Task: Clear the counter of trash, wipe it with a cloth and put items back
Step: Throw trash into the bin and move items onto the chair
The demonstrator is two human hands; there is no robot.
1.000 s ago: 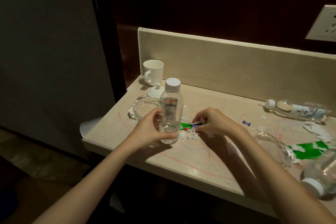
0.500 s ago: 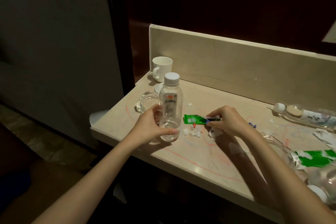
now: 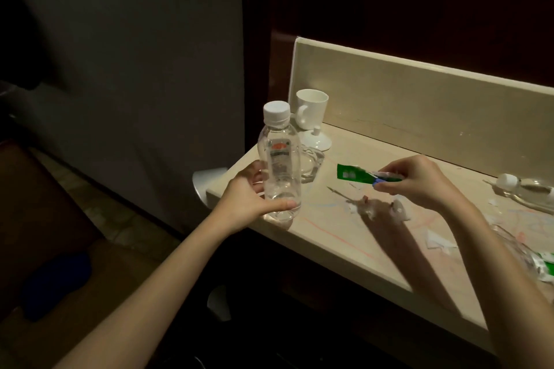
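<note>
Left hand (image 3: pixel 244 199) grips bottle (image 3: pixel 280 163) low; right hand (image 3: pixel 419 183) pinches green wrapper (image 3: pixel 355 173). Your risk: scraps (image 3: pixel 368 210) scatter off counter (image 3: pixel 344 237) edge.

Clear glossy plastic bottle (image 3: pixel 280 165) in left-hand grip; shiny green foil-like wrapper (image 3: pixel 355 173) pinched right; polished stone counter (image 3: pixel 344 237) beneath.

Grey wall panel (image 3: pixel 135 69), left of the scene, plain and dimly lit. Dark wood panelling (image 3: pixel 404 0) behind. Brown floor (image 3: pixel 60 219) at lower left, bearing one dark blue object (image 3: pixel 57 284) (too dim to identify). Small pale curved fitting (image 3: pixel 207 181).
</note>
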